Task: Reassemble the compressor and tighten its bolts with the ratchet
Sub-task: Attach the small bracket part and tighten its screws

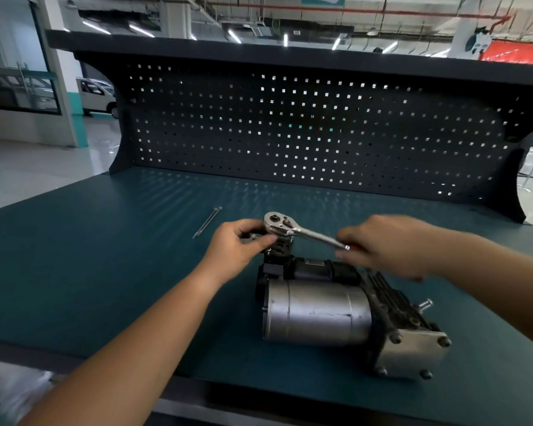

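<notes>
head view: the compressor (pixel 336 309) is seen lying on its side on the bench (pixel 105 256), right of centre and near the front edge. its silver cylinder is turned toward the viewer, and a grey end plate with four bolt heads is seen at its near right end. a black upright part is carried at its far left end.

the ratchet (pixel 293 230) is held above that far end, its round head set over the black part and its handle running down to the right. the handle is gripped by the right hand (pixel 391 244), whose fingers are curled round it; a bit of red grip is shown at the fingers. this hand is blurred.

the left hand (pixel 237 244) is placed just under the ratchet head, fingers and thumb curled round the top of the compressor's far end. what exactly is pinched there cannot be told.

two long bolts (pixel 206 222) are laid side by side on the bench, left of the ratchet head and apart from the compressor. a pegboard (pixel 290 124) is stood along the back of the bench. a white van (pixel 97 96) is seen far off at the left.
</notes>
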A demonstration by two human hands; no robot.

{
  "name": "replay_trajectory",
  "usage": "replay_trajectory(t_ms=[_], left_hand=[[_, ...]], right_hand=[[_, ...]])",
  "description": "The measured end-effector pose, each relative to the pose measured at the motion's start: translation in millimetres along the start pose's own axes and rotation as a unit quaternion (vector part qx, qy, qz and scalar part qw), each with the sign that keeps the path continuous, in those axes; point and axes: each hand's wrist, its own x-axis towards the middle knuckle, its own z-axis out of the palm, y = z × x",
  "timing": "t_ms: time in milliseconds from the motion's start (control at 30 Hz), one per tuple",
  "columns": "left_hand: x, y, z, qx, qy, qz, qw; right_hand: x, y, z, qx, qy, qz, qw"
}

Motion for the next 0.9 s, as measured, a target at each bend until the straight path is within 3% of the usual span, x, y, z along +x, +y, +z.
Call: replay_trajectory(t_ms=[100, 167, 200, 233, 333, 400, 467, 600, 667, 833, 900], left_hand=[[-3.6, -3.1, 0.4, -0.020, -0.011, 0.003, 1.000], [-6.1, -4.9, 1.8, -0.027, -0.004, 0.007, 1.000], [-7.3, -5.0, 3.7, -0.025, 0.007, 0.004, 1.000], [-8.2, -4.6, 6.5, -0.022, 0.020, -0.003, 1.000], [-10.8, 1.0, 19.9, -0.024, 0.083, -0.025, 0.996], [-12.0, 4.8, 27.8, -0.008, 0.137, -0.019, 0.990], [-11.7, 6.1, 32.0, 0.007, 0.175, -0.002, 0.985], [-10.9, 4.5, 35.0, -0.008, 0.203, -0.004, 0.979], [-10.2, 2.1, 34.5, 0.000, 0.189, 0.007, 0.982], [-8.8, -0.6, 23.4, 0.029, 0.119, 0.049, 0.991], [-9.1, 1.1, 23.6, 0.035, 0.107, 0.058, 0.992]], right_hand=[[-15.7, -39.6, 6.0, 0.148, -0.023, -0.004, 0.989], [-17.9, -67.3, 7.7, 0.312, -0.023, 0.039, 0.949], [-17.5, -80.3, 8.3, 0.409, -0.021, 0.070, 0.910], [-16.8, -93.4, 9.3, 0.521, -0.019, 0.096, 0.848], [-10.3, -133.0, 13.1, 0.774, -0.039, 0.133, 0.617], [-3.4, -152.9, 18.7, 0.820, -0.016, 0.146, 0.553], [2.2, -163.8, 23.7, 0.833, 0.007, 0.144, 0.535], [-4.2, -154.2, 28.5, 0.815, -0.008, 0.127, 0.565], [-14.0, -131.5, 23.9, 0.792, -0.036, 0.106, 0.600], [-23.6, -24.1, -6.2, 0.498, -0.087, 0.090, 0.858], [-7.3, 13.6, -11.8, 0.351, -0.052, 0.082, 0.931]])
